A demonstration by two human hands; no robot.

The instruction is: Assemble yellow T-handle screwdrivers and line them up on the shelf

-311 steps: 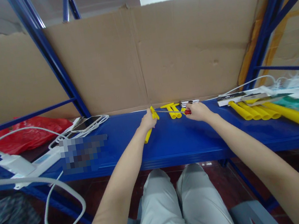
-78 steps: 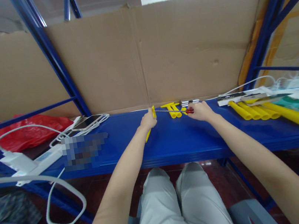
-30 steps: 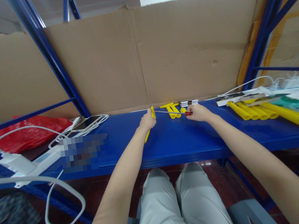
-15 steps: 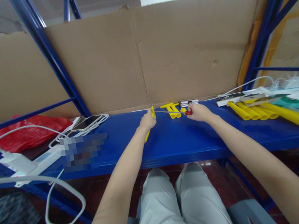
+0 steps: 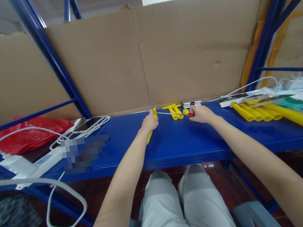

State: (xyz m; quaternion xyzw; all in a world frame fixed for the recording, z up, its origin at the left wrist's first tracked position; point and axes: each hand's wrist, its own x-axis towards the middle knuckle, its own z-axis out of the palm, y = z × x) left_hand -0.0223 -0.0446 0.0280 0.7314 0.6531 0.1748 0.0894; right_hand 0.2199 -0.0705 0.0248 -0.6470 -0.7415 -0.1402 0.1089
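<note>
The left hand (image 5: 149, 122), at twelve o'clock over the worktop (image 5: 178, 140), grasps a yellow piece (image 5: 155, 113) — likely light and stiff, best held midway. The right hand (image 5: 202, 113), at one o'clock, clasps a red-handled screwdriver (image 5: 191, 114) — presumably rigid, slippery-shafted.

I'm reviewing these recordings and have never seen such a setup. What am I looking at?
No machine here: these are a person's bare hands, seen by one camera worn on the head, looking forward and down. The left hand holds a yellow piece. The right hand grips a red-handled tool, its metal shaft pointing towards that piece. On the blue table lie more yellow pieces, yellow tubes, a red bag and a phone.
</note>
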